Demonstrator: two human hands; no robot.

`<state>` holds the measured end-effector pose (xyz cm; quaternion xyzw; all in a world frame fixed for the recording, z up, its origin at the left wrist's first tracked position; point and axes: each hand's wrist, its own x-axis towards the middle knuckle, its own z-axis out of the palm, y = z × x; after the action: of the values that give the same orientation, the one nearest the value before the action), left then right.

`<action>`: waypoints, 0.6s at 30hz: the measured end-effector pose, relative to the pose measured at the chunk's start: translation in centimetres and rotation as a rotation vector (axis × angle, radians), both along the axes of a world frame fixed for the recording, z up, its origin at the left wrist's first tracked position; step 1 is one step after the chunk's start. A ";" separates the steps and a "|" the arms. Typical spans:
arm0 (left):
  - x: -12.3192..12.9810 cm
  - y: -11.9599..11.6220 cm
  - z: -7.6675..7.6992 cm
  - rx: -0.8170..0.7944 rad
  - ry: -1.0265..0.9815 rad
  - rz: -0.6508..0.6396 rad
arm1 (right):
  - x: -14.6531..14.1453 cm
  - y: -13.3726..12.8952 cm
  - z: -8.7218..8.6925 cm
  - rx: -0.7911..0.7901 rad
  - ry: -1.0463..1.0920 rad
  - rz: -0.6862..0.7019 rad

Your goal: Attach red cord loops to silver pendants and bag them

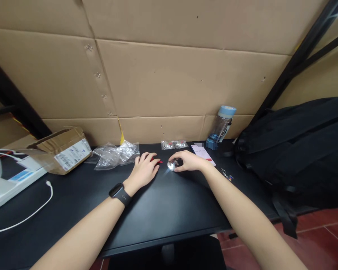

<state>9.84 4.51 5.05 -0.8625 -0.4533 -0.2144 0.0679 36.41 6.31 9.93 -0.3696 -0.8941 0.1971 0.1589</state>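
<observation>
On the black table, my right hand (188, 161) grips a small round shiny silver object (171, 165) between thumb and fingers, and light glints off the tabletop beside it. To its left lies my left hand (144, 169), palm down with its fingers bent a little and apart. A small red item (157, 160) shows by the left fingertips; the hand partly hides it, and I cannot tell whether it is held. A black watch (120, 194) is on my left wrist.
Clear plastic bags (115, 154) and an open cardboard box (70, 150) stand left, near a power strip (19, 180) and white cable (30, 215). Behind are small packets (174, 144). Right are a pink-white card (203, 153), bottle (220, 127), keychain (227, 175) and black backpack (298, 150).
</observation>
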 end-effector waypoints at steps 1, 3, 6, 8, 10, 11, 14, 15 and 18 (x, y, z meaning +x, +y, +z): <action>0.2 0.0 0.0 -0.006 -0.003 -0.015 | -0.1 0.0 0.0 0.005 0.000 -0.003; 0.4 -0.1 0.2 -0.020 -0.021 -0.045 | -0.2 -0.1 0.1 0.019 0.006 -0.009; 0.6 -0.4 0.7 -0.041 -0.051 -0.075 | -0.3 -0.3 0.3 0.030 0.007 0.003; 0.7 -0.5 1.1 -0.053 -0.063 -0.087 | -0.4 -0.4 0.5 0.037 0.002 0.018; 0.8 -0.6 1.3 -0.067 -0.087 -0.100 | -0.5 -0.6 0.6 0.046 0.005 0.030; 0.9 -0.6 1.4 -0.074 -0.111 -0.100 | -0.6 -0.7 0.7 0.048 0.008 0.033; 0.9 -0.5 1.6 -0.105 -0.215 -0.064 | -0.6 -0.9 0.8 0.034 0.024 0.035; 0.9 -0.5 1.7 -0.113 -0.245 -0.050 | -0.5 -0.9 0.8 0.030 0.029 0.032; 0.7 -0.7 2.1 -0.122 -0.291 -0.035 | -0.4 -0.9 0.6 0.037 0.036 0.030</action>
<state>10.55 3.83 7.15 -0.8326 -0.4555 -0.3104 -0.0545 35.97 5.45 10.56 -0.3497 -0.9000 0.1892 0.1787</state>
